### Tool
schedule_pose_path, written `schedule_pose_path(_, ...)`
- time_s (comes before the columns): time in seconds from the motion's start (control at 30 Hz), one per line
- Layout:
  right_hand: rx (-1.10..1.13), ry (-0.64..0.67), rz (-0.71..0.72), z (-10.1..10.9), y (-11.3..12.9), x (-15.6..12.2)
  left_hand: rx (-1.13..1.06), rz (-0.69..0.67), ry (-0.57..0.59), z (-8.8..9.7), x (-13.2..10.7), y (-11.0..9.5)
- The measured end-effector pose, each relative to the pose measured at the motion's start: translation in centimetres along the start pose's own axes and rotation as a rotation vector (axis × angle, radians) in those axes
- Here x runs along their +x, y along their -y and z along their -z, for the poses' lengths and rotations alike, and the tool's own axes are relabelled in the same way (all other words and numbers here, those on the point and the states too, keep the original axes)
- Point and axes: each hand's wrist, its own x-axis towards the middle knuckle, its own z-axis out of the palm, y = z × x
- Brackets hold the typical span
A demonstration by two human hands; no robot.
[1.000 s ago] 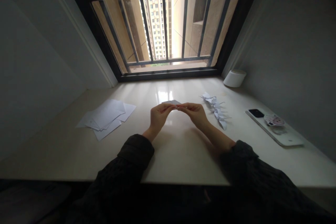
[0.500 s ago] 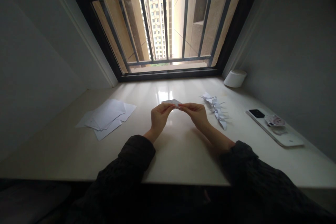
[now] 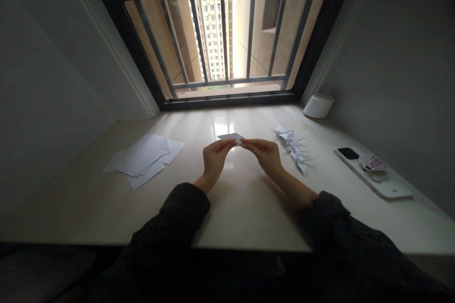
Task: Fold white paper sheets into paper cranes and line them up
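A small folded piece of white paper (image 3: 231,137) is pinched between both my hands, above the middle of the white ledge. My left hand (image 3: 215,155) grips its near edge from the left, thumb and fingers pressed together. From the right, my right hand (image 3: 263,153) pinches the same paper close to the left fingertips. Part of the paper points away from me toward the window; the rest is hidden behind my fingers. Just right of my right hand lies a row of several folded paper cranes (image 3: 292,144). Loose white paper sheets (image 3: 145,156) lie in an overlapping pile at left.
A white phone (image 3: 387,184) with a round grip on its back lies at the right. Behind it, a white cylindrical object (image 3: 318,106) stands near the wall corner. The ledge (image 3: 249,218) ends in a front edge near my forearms. A barred window (image 3: 227,101) rises behind.
My left hand has shifted very slightly left, and a little more of the folded paper shows between the fingertips. My right hand stays almost still.
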Motion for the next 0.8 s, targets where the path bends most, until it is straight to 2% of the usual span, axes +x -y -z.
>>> schedule_pose_path(0.27,0.06,-0.05,-0.074,0.02,-0.09,0.12,-0.004,0.039,-0.026,-0.03,-0.09,0.11)
schedule_pose_path(0.57,0.129,-0.03,-0.141,0.0,-0.23,0.21,-0.011,0.097,-0.055,-0.08,-0.12,0.25)
schedule_pose_path(0.8,0.235,-0.016,-0.247,0.08,-0.8,0.32,-0.007,0.054,-0.021,0.0,-0.15,0.0)
